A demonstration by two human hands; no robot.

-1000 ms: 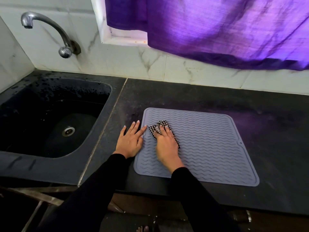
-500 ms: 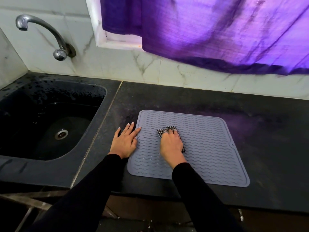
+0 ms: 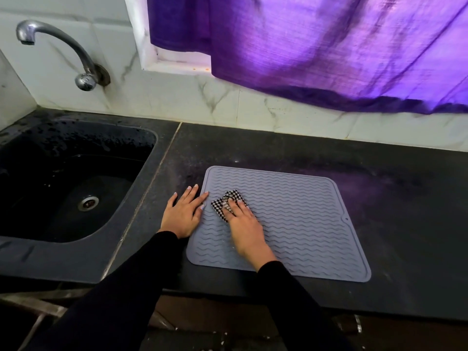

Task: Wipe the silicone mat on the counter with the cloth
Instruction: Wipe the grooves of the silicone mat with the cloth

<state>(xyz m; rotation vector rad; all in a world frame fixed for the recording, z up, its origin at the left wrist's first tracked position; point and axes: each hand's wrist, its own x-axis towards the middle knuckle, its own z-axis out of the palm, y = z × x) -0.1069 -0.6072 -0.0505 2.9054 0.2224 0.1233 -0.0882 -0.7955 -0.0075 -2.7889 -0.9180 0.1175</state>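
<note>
The checked cloth (image 3: 229, 204) is pressed flat under the right hand (image 3: 244, 228) near the silicone mat (image 3: 298, 224)'s left edge, fingers seemingly straight. The mat is steadied by the flat, empty left hand (image 3: 183, 215); even, overlapping strokes toward its right edge are advised.

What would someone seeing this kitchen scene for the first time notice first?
Probably the bright purple curtain hanging over the window at the top, glowing against the white marble wall. Next, the grey wavy-ribbed silicone mat on the dark counter, where the right hand presses a black-and-white checked cloth while the left hand rests flat at the mat's left edge. A black sink sits to the left.
</note>
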